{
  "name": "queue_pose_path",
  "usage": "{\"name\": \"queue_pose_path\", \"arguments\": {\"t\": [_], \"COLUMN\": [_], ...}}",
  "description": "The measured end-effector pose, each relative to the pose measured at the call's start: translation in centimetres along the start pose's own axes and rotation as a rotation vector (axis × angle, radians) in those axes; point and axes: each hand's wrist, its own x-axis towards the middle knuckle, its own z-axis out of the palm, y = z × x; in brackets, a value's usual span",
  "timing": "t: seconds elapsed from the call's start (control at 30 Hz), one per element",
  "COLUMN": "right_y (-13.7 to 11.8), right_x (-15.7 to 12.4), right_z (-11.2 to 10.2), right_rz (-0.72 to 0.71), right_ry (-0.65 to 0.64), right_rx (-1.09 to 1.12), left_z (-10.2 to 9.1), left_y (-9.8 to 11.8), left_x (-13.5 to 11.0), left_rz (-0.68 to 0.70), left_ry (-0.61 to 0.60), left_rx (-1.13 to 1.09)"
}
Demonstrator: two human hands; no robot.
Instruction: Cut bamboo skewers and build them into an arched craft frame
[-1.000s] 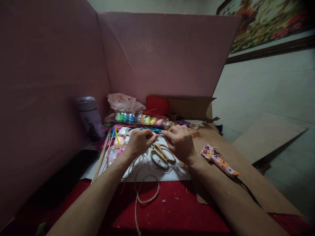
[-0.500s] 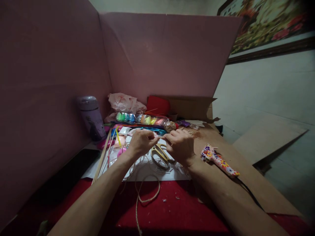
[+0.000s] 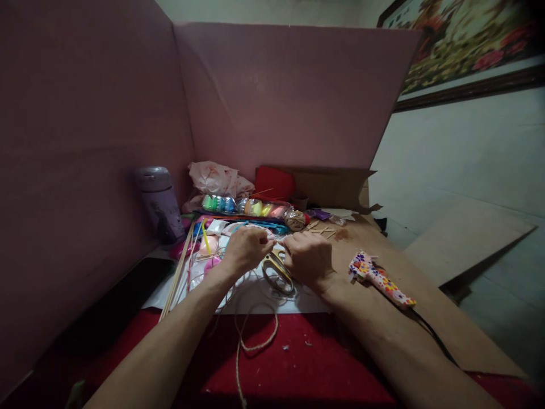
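My left hand [image 3: 246, 250] and my right hand [image 3: 307, 258] are close together above the white sheet [image 3: 255, 298], both with fingers pinched. Between the fingertips runs something thin, too small to name; it looks like a stick or a bit of string. Jute twine [image 3: 251, 329] trails from under my hands toward me and loops on the red cloth [image 3: 298, 369]. Gold-handled scissors [image 3: 276, 271] lie on the sheet right under my right hand.
A purple flask [image 3: 158, 204] stands at the left by the pink board [image 3: 276, 96]. Packs of coloured clay [image 3: 242, 205], a twine ball [image 3: 295, 219], thin sticks [image 3: 179, 270] and a flower-patterned glue gun [image 3: 378, 279] on brown cardboard [image 3: 426, 318] lie around.
Both hands have drawn slightly nearer to me and lower, the right hand now covering part of the scissors. The pinch stays the same.
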Motion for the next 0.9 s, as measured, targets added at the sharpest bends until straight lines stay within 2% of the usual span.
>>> {"name": "queue_pose_path", "arguments": {"t": [0.1,0.23,0.33,0.43,0.53,0.57,0.63,0.7,0.8,0.9], "right_y": [-0.6,0.7,2.5,3.5,3.6,3.5,3.6,3.8,4.4,5.0], "right_x": [0.1,0.5,0.7,0.8,0.9,0.9,0.9,1.0,1.0,1.1], "right_z": [-0.2,-0.2,-0.1,0.2,0.5,0.6,0.8,0.9,0.8,0.6], "right_rz": [0.003,-0.003,-0.046,-0.021,0.084,0.119,0.133,0.031,-0.164,-0.176], "right_ry": [-0.049,-0.103,-0.090,-0.089,-0.086,-0.068,-0.016,0.016,-0.035,-0.116], "right_rx": [-0.016,0.137,0.458,0.862,1.080,1.061,0.879,0.596,0.223,0.022], "left_z": [-0.1,-0.4,-1.1,-2.0,-2.7,-2.8,-2.8,-2.6,-2.3,-2.2], "left_y": [0.1,-0.9,-1.7,-2.0,-1.9,-1.8,-1.9,-2.0,-2.0,-1.7], "left_x": [0.0,0.4,0.7,0.7,0.7,0.6,0.6,0.6,0.7,0.8], "left_rz": [-0.020,-0.011,-0.030,-0.118,-0.209,-0.233,-0.269,-0.288,-0.277,-0.242], "left_ry": [-0.020,-0.168,-0.308,-0.486,-0.521,-0.509,-0.485,-0.460,-0.371,-0.234], "left_rx": [0.045,-0.196,-0.461,-0.714,-0.920,-0.970,-1.024,-1.022,-0.975,-0.970]}}
